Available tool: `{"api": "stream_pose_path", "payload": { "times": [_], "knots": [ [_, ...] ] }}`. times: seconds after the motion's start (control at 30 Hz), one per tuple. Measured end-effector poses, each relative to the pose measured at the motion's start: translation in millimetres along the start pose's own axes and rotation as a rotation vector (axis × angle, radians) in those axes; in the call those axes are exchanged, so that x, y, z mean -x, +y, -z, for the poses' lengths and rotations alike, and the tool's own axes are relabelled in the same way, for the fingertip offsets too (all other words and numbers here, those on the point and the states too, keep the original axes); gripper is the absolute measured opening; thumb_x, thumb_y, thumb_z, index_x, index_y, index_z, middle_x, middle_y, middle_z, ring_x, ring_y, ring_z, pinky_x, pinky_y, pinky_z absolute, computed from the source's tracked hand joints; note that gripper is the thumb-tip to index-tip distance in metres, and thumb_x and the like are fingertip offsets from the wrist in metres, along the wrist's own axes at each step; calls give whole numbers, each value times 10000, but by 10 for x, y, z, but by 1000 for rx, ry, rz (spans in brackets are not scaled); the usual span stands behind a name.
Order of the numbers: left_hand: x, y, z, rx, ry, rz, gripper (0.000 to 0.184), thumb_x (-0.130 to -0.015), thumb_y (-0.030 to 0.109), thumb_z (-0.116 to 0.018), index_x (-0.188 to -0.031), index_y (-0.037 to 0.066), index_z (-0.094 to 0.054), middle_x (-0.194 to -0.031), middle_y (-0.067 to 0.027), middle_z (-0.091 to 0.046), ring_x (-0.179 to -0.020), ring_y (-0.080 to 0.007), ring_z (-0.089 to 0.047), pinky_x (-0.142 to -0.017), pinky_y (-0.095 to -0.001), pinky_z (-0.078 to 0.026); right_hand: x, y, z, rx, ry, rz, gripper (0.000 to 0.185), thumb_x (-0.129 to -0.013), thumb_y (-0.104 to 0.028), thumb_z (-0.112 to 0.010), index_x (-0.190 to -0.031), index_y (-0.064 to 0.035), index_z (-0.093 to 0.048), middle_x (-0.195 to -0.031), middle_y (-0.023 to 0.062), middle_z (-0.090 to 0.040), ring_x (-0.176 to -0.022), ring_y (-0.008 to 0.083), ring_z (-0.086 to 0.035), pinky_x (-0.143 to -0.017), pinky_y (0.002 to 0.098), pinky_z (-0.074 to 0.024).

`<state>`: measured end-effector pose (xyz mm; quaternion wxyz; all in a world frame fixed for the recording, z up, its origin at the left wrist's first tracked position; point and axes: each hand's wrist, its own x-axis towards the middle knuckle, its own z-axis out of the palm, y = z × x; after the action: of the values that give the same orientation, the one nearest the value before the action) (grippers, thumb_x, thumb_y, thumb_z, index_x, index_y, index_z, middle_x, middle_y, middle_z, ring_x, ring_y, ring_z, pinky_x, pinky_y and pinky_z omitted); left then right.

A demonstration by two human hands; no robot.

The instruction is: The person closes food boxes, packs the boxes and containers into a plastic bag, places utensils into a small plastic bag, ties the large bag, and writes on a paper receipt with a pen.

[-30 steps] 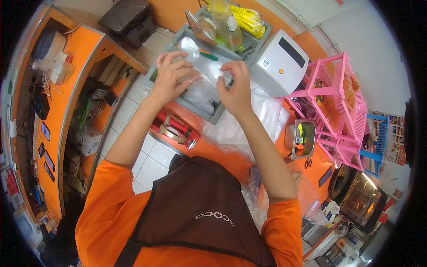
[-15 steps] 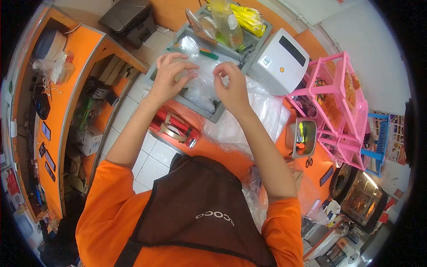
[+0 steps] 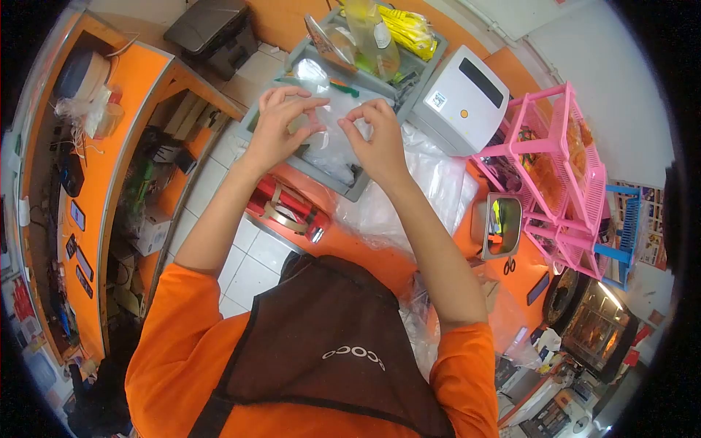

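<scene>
Left hand (image 3: 277, 130): arching above the gray plastic tray (image 3: 352, 193), fingers bending, thumb and forefinger tips standing apart by a narrow gap; whether it is gripping the film is not clear.
Right hand (image 3: 380, 146): curling opposite, thumb and forefinger tips coming close together in a ring shape; I cannot tell whether film is lying between them.
Clear plastic film (image 3: 332, 137): lying between and below the hands, inside the tray's near compartment, thin, glossy and wrinkling.
Green tool (image 3: 345, 89): showing a slim, smooth strip beyond the fingertips, partly hiding behind the film.
Far compartment: holding a translucent bottle (image 3: 380, 45) with a pale label, and a crinkling yellow bundle (image 3: 410, 35).
White printer (image 3: 454, 109): sitting just right of the tray, boxy and smooth, rounding at its corners, bearing a dark window and an orange button.
Plastic sheets (image 3: 431, 193): spreading in a shiny, creasing layer over the orange worktop (image 3: 372, 248).
Red tape dispenser (image 3: 288, 212): resting left of the sheets, near the tray.
Steel container (image 3: 500, 254): standing right of the sheets, holding yellow and orange pieces.
Black scissors (image 3: 509, 266): lying just beside it, showing round handle loops.
Pink rack (image 3: 556, 157): rising in tiers of slotted plastic.
</scene>
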<state>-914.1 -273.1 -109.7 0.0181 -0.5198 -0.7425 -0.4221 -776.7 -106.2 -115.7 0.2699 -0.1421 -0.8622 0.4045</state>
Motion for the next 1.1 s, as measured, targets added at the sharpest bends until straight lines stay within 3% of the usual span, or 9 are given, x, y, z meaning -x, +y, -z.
{"api": "stream_pose_path", "payload": {
  "times": [0.13,0.3,0.53,0.73,0.83,1.03,1.1],
  "knots": [
    [-5,4,11,20,-11,-3,507,-735,127,-835,-1226,182,-718,-926,66,-683,-1185,-206,-561,-1112,-462,-274,2,27,5,-13,-12,-45,189,-849,-195,-787,-885,-33,-698,-896,88,-593,-865,239,-569,-804,340,-472],
    [-14,19,62,18,-14,-10,518,-733,118,-833,-1233,188,-716,-925,72,-687,-1193,-211,-559,-1112,-465,-272,19,3,25,-7,-9,0,185,-853,-184,-785,-902,-25,-703,-958,99,-578,-934,256,-574,-867,352,-464],
    [-61,17,81,-108,-28,-82,293,-753,186,-824,-1042,198,-784,-932,43,-692,-1183,-215,-561,-1093,-467,-288,29,-117,54,-71,-49,28,174,-845,-157,-792,-913,-25,-702,-1013,94,-550,-1022,266,-554,-958,368,-428],
    [3,-32,90,-93,8,-65,155,-769,183,-817,-922,191,-801,-941,39,-695,-1172,-213,-568,-1078,-455,-297,13,45,-19,-153,-7,-107,188,-831,-166,-798,-847,-18,-684,-918,101,-567,-943,277,-580,-877,371,-461],
    [30,-27,140,-72,27,-51,145,-776,159,-811,-919,183,-802,-950,40,-707,-1167,-211,-571,-1071,-448,-304,16,164,-48,80,9,7,192,-826,-155,-790,-796,-12,-664,-884,123,-580,-928,308,-596,-845,389,-472],
    [-45,189,389,-33,115,-30,129,-780,135,-824,-906,139,-797,-955,9,-732,-1128,-224,-604,-1037,-410,-366,2,116,-15,243,75,7,191,-826,-132,-768,-954,-30,-670,-994,146,-596,-989,343,-602,-898,398,-475],
    [-142,348,567,-13,150,-52,117,-780,92,-832,-889,102,-790,-954,-26,-739,-1116,-231,-621,-1010,-387,-413,-89,-7,118,109,151,128,291,-814,-162,-774,-1064,-57,-667,-1099,155,-596,-1066,364,-587,-927,437,-470]
  ]
}}
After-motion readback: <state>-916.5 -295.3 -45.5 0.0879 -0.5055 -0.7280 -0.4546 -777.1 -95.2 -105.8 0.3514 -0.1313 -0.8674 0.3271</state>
